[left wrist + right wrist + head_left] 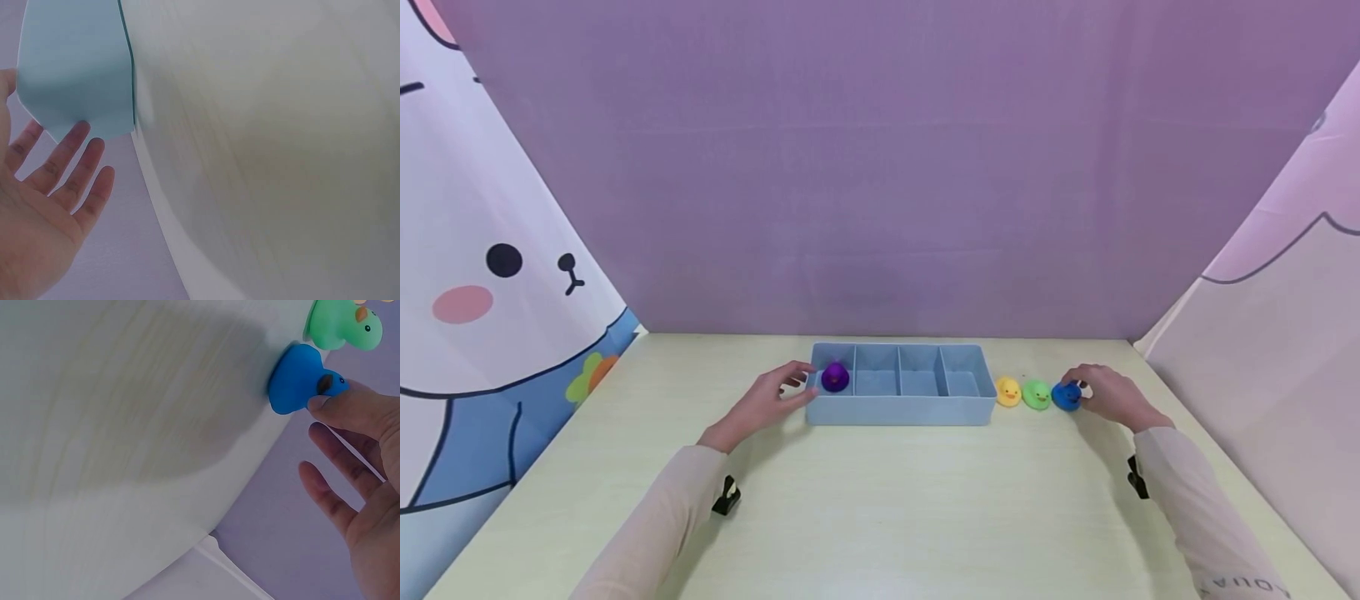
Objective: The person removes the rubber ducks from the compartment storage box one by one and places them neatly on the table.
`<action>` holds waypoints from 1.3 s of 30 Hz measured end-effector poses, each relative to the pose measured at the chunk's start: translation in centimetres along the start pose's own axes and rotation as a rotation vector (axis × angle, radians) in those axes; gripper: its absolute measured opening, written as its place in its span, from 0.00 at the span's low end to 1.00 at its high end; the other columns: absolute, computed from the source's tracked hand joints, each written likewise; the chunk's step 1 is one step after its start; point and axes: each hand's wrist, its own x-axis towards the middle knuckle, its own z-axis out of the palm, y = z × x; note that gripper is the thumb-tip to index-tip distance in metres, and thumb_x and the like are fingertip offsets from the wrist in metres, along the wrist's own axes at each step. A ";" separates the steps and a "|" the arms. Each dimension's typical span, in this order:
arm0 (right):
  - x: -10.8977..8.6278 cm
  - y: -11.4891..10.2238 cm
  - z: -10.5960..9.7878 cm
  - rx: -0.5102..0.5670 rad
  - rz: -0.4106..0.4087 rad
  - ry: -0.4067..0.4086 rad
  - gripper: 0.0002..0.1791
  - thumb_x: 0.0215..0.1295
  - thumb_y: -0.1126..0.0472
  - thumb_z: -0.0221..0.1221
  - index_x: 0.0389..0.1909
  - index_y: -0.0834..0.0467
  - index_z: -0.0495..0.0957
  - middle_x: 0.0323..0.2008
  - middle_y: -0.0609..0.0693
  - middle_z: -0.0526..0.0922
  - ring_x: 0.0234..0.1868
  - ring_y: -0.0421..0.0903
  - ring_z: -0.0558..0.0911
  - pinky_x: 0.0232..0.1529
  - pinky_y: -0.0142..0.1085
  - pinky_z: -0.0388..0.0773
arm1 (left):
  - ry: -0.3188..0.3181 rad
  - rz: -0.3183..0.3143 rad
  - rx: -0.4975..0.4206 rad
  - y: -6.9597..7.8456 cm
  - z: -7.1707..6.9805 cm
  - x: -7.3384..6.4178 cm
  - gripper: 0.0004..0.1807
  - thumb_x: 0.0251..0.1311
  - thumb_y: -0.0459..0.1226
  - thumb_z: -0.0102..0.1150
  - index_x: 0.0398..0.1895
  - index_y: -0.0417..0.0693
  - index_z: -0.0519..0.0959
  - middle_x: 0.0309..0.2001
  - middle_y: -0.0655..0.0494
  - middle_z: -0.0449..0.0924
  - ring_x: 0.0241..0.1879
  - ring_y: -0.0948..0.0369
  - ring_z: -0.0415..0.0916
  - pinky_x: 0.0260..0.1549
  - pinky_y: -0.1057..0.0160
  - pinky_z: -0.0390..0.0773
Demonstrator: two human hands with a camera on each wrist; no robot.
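Observation:
A light blue box (901,411) with several compartments in a row stands on the table. In its leftmost compartment sits a purple rubber duck (835,377). My left hand (769,400) is at the box's left end, its fingers spread and loosely bent by the end wall (78,75). On the right, my right hand (1112,395) pinches the head of a blue rubber duck (1065,397) between thumb and fingers; in the right wrist view the blue duck (297,378) is upright relative to the table. Beside it are a green rubber duck (1037,395) and a yellow rubber duck (1008,392).
The pale wooden table (895,517) runs back to a purple cloth wall (880,183). Printed cloth panels hang at the left (490,350) and right (1285,358). The yellow duck is close to the box's right end. Black clips show at both sleeves.

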 end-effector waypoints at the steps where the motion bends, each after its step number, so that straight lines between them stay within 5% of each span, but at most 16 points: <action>1: 0.0 0.0 0.0 0.003 -0.001 -0.001 0.17 0.46 0.75 0.62 0.40 0.61 0.79 0.40 0.57 0.81 0.39 0.55 0.78 0.36 0.50 0.78 | -0.002 -0.005 0.000 0.0 0.0 0.0 0.26 0.59 0.48 0.56 0.56 0.44 0.70 0.50 0.45 0.76 0.49 0.49 0.74 0.49 0.49 0.74; 20: 1.8 0.1 -1.8 -0.005 -0.010 -0.008 0.17 0.49 0.71 0.63 0.43 0.62 0.78 0.43 0.58 0.81 0.42 0.56 0.78 0.37 0.49 0.77 | 0.010 -0.007 0.006 0.2 0.2 0.6 0.26 0.59 0.48 0.56 0.56 0.43 0.70 0.50 0.43 0.77 0.49 0.47 0.74 0.49 0.46 0.74; 39: 4.4 -3.9 -1.5 -0.037 -0.099 0.013 0.18 0.49 0.68 0.64 0.44 0.61 0.78 0.43 0.57 0.81 0.41 0.54 0.79 0.40 0.46 0.78 | 0.013 -0.008 -0.001 0.0 0.3 0.9 0.26 0.59 0.49 0.56 0.56 0.43 0.70 0.51 0.42 0.76 0.49 0.47 0.73 0.49 0.46 0.73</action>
